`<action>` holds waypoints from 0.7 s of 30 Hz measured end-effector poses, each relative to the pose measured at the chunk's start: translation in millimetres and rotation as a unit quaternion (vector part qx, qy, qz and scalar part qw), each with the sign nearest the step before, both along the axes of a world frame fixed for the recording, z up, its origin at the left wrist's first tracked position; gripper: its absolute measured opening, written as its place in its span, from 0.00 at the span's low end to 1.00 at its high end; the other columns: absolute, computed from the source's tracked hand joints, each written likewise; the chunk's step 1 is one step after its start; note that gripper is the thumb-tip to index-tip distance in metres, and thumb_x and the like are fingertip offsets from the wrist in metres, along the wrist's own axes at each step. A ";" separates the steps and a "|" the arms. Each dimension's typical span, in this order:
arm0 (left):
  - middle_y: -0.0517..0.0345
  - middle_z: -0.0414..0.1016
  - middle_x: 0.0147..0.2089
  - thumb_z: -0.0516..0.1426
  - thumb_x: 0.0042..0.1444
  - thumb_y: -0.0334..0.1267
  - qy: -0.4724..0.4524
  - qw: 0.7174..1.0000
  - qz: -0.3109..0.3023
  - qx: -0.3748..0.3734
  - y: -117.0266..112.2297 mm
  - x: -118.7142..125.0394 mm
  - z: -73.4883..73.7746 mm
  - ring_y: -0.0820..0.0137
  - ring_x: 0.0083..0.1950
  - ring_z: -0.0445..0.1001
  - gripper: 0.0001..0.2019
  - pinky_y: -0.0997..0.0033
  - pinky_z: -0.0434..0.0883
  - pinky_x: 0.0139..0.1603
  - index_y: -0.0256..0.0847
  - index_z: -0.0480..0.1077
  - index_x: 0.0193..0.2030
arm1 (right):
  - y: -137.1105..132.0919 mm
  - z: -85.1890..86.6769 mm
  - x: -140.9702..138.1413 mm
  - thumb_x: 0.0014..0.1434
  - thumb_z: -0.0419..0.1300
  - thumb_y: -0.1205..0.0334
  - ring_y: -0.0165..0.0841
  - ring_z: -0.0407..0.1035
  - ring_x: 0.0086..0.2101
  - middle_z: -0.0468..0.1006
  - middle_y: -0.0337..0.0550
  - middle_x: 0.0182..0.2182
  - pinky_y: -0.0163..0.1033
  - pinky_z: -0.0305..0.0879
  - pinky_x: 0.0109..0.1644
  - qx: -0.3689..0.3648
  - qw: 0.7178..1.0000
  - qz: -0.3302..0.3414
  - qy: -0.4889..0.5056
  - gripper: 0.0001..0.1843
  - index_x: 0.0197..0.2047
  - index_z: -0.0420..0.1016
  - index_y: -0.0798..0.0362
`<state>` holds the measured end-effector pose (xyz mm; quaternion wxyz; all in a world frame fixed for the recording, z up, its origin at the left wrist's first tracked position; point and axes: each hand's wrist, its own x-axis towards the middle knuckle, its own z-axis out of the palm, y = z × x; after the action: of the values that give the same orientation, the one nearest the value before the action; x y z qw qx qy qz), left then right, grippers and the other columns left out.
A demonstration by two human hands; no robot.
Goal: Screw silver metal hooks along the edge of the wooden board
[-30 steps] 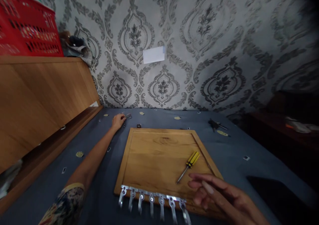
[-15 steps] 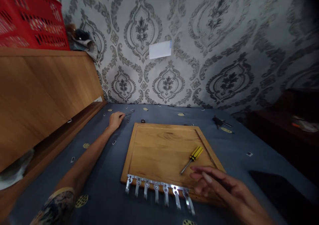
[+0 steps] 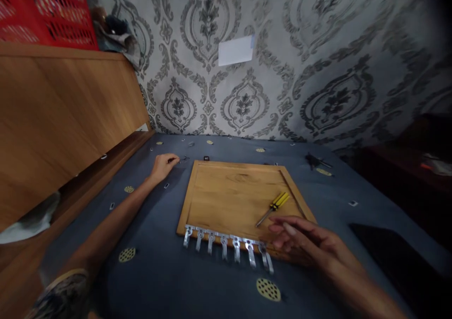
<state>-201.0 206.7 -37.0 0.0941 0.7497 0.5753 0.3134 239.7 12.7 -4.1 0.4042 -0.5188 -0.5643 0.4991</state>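
My left hand (image 3: 163,166) reaches to the left of the wooden board, its thumb and fingers pinched together. Small thin metal bits (image 3: 183,159) show at the fingertips, too small to name. Another small shiny bit (image 3: 190,144) lies on the cloth just beyond. Over the board's near right corner hovers my right hand (image 3: 310,243), fingers loosely bent and apart, with nothing visible in them. A screwdriver (image 3: 273,207) with a yellow and black handle rests on the wooden board (image 3: 226,192) near those fingers. Several metal clips (image 3: 224,246) line the board's front edge, sticking out towards me.
Blue patterned cloth (image 3: 197,281) covers the surface. Pliers (image 3: 314,161) lie at the back right, and a dark flat object (image 3: 391,258) at the right. A wooden cabinet (image 3: 70,116) bearing a red basket (image 3: 52,13) borders the left; a papered wall (image 3: 243,105) stands behind.
The view has tilted down, so everything sits higher in it. My left hand has drawn slightly towards me from the far shiny bit. My right hand stays over the board's corner.
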 end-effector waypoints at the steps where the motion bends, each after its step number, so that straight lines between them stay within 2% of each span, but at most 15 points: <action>1: 0.49 0.75 0.57 0.60 0.68 0.45 -0.008 1.000 -0.008 -0.004 -8.0 -2.2 -1.7 0.61 0.53 0.78 0.17 0.55 0.78 0.52 0.38 0.72 0.59 | -0.1 -0.3 -0.3 0.51 0.68 0.30 0.41 0.81 0.33 0.88 0.53 0.39 0.44 0.82 0.40 0.000 1.000 0.003 -0.003 0.32 0.45 0.87 0.49; 4: 0.50 0.77 0.53 0.60 0.69 0.45 -0.031 0.999 -0.030 -0.007 -33.5 -6.1 -6.1 0.64 0.48 0.79 0.16 0.58 0.79 0.48 0.37 0.72 0.57 | -0.5 -1.5 -2.3 0.50 0.68 0.30 0.39 0.80 0.31 0.87 0.53 0.39 0.44 0.81 0.40 -0.001 1.000 -0.001 -0.003 0.33 0.44 0.87 0.50; 8: 0.54 0.79 0.43 0.58 0.70 0.47 -0.049 0.998 -0.039 0.033 -70.2 -2.6 -8.4 0.68 0.40 0.78 0.14 0.66 0.77 0.41 0.36 0.76 0.47 | -0.4 -3.0 -6.3 0.45 0.71 0.29 0.38 0.80 0.30 0.87 0.52 0.37 0.42 0.79 0.37 -0.011 1.000 -0.008 0.008 0.34 0.42 0.86 0.50; 12: 0.55 0.81 0.37 0.59 0.67 0.45 -0.034 0.996 -0.049 0.072 -97.4 5.6 -8.8 0.66 0.40 0.78 0.12 0.68 0.73 0.43 0.41 0.80 0.37 | -1.5 -3.0 -9.0 0.43 0.71 0.27 0.40 0.80 0.32 0.87 0.51 0.34 0.44 0.79 0.38 -0.023 1.000 -0.008 -0.014 0.36 0.42 0.86 0.49; 14: 0.55 0.81 0.35 0.61 0.64 0.43 -0.024 0.995 -0.058 0.076 -103.0 7.3 -8.5 0.65 0.39 0.78 0.11 0.68 0.72 0.44 0.43 0.79 0.34 | -2.2 -2.1 -9.5 0.43 0.71 0.27 0.40 0.80 0.33 0.87 0.50 0.35 0.44 0.78 0.39 -0.025 0.999 -0.012 -0.019 0.37 0.43 0.85 0.49; 18: 0.54 0.82 0.38 0.59 0.64 0.41 -0.031 0.995 -0.046 0.087 -103.4 4.2 -6.2 0.65 0.39 0.78 0.10 0.68 0.70 0.43 0.42 0.80 0.35 | -2.9 0.7 -9.5 0.42 0.71 0.27 0.40 0.81 0.33 0.87 0.50 0.36 0.44 0.77 0.39 -0.022 0.999 -0.016 -0.022 0.37 0.43 0.85 0.49; 21: 0.56 0.81 0.34 0.60 0.62 0.42 -0.045 0.995 -0.042 0.080 -102.8 2.3 -3.6 0.66 0.36 0.76 0.10 0.69 0.69 0.41 0.42 0.79 0.33 | -3.1 1.8 -9.6 0.43 0.71 0.28 0.39 0.80 0.32 0.87 0.49 0.35 0.43 0.77 0.39 -0.006 0.999 -0.012 -0.032 0.36 0.43 0.85 0.49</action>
<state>-198.7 103.8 -40.6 0.0730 0.7637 0.5114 0.3872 230.1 9.6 -2.3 0.3885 -0.5437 -0.5677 0.4808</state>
